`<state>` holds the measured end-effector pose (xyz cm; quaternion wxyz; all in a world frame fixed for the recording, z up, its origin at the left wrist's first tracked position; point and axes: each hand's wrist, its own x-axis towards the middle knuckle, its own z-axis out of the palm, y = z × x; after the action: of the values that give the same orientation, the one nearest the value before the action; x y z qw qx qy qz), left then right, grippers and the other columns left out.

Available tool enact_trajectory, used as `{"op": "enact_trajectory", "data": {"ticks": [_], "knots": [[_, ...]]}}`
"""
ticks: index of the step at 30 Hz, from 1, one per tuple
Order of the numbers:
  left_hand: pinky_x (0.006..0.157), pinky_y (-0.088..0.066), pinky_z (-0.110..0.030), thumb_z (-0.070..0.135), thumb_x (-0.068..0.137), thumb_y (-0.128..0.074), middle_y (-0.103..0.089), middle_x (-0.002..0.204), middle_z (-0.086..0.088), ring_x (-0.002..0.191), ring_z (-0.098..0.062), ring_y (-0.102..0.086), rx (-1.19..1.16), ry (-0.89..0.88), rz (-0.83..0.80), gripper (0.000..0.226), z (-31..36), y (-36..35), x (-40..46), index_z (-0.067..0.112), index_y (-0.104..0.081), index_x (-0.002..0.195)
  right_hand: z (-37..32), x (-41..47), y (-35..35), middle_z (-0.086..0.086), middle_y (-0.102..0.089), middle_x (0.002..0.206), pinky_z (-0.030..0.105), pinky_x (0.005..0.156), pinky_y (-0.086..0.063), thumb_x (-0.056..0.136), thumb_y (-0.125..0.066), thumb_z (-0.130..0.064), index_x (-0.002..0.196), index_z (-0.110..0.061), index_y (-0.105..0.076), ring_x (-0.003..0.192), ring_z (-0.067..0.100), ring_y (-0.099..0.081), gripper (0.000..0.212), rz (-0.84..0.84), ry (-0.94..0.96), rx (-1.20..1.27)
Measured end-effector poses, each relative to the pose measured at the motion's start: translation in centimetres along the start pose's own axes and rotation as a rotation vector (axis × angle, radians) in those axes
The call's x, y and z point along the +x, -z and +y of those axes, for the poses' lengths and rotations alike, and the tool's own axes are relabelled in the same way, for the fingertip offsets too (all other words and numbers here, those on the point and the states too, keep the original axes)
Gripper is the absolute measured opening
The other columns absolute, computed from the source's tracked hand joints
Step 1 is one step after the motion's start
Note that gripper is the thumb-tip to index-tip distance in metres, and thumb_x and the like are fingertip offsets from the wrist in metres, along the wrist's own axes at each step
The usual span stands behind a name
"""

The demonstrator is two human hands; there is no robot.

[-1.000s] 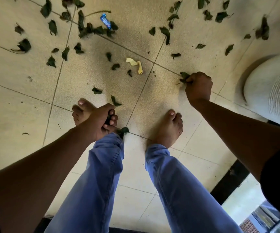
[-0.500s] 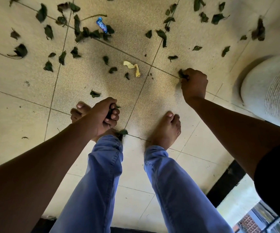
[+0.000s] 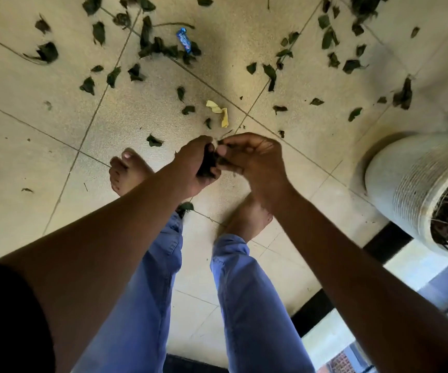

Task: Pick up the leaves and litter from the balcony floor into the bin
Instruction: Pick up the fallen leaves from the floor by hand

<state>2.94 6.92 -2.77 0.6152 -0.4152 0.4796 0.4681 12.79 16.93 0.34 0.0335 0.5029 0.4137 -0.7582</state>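
My left hand [image 3: 194, 164] grips a dark bunch of leaves [image 3: 209, 164] above my feet. My right hand [image 3: 252, 160] meets it from the right, its fingertips pinching leaves against that bunch. Many dark green leaves lie scattered over the beige tiled floor [image 3: 42, 146], thickest in a cluster [image 3: 161, 49] at the far middle. A blue wrapper [image 3: 184, 43] lies beside that cluster. A crumpled yellow wrapper [image 3: 219, 112] lies just beyond my hands. One leaf [image 3: 153, 141] lies near my left foot, another [image 3: 185, 206] sits between my feet.
A white ribbed pot [image 3: 411, 184] holding dry plant matter stands at the right. A black strip [image 3: 384, 244] edges the floor below it. My bare feet and blue trouser legs fill the lower middle. More leaves [image 3: 352, 64] lie at the far right.
My right hand has lifted off the floor at the right with its leaves and swung left to meet my left hand. My left hand rose slightly toward the middle.
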Motion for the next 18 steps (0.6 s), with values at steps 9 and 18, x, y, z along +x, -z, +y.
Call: {"op": "enact_trajectory", "data": {"ticks": [9,18], "knots": [[0.058,-0.050,-0.018,0.031,0.101,-0.048,-0.051,0.057,0.003,0.052,-0.011,-0.059,-0.309,0.028,-0.120,0.039,0.3,0.8,-0.9,0.018,-0.050,0.065,3.2,-0.7,-5.2,-0.002,-0.069,0.081,0.026,0.071,-0.040,0.077,-0.069,-0.003,0.085,-0.019,-0.081,0.081,0.022,-0.057,0.021,0.280,0.553,-0.992],[0.056,-0.042,-0.022,0.029,0.102,-0.045,-0.042,0.047,0.004,0.048,-0.009,-0.050,-0.233,0.029,0.087,0.041,1.0,2.5,-1.3,0.021,-0.037,0.062,2.7,-0.6,-6.2,0.009,-0.064,0.078,0.023,0.061,-0.032,0.062,-0.072,0.012,0.092,-0.003,-0.072,0.070,0.025,-0.057,0.033,-0.180,0.774,-1.456]]}}
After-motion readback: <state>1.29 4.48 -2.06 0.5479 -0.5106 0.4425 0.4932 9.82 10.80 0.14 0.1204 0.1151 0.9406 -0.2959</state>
